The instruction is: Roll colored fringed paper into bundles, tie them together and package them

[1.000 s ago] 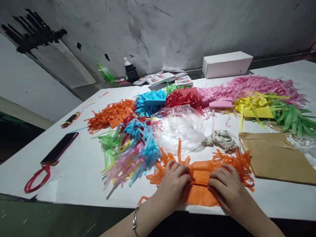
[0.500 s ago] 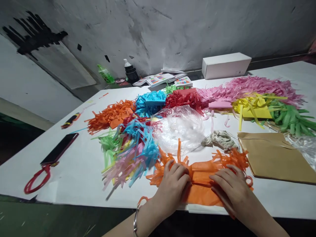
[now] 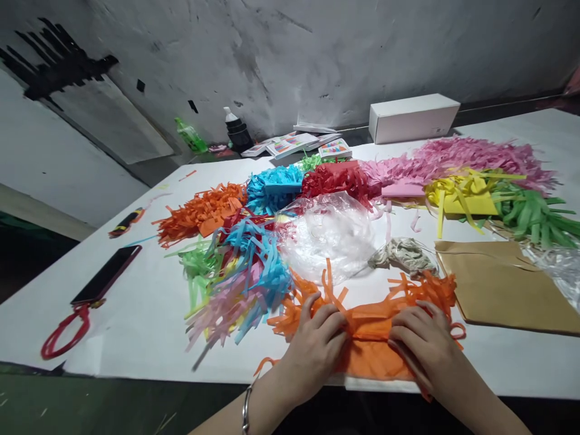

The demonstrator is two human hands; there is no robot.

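Observation:
A fringed sheet of orange tissue paper (image 3: 370, 329) lies at the table's front edge, its middle uncut and creased across, with cut strips at both ends. My left hand (image 3: 317, 347) is closed on its left part, fingers curled over the fold. On the right part, my right hand (image 3: 423, 347) also grips the paper, with the thumb hidden beneath. Just beyond the hands are a crumpled clear plastic bag (image 3: 328, 235) and a tangled bundle of pale string (image 3: 401, 255). A heap of mixed blue, pink and green paper strips (image 3: 244, 272) lies left of my left hand.
Fringed paper bundles in orange (image 3: 199, 214), blue (image 3: 274, 187), red (image 3: 338, 181), pink (image 3: 480, 160), yellow (image 3: 466, 193) and green (image 3: 534, 217) line the back. Brown cardboard (image 3: 507, 287) sits at right, a phone (image 3: 106, 275) and a cutter (image 3: 127, 222) at left, a white box (image 3: 414, 119) behind.
Both hands keep their hold on the orange tissue paper. The right hand's fingers have shifted slightly, and the crease across the paper looks straighter. The view has moved a little.

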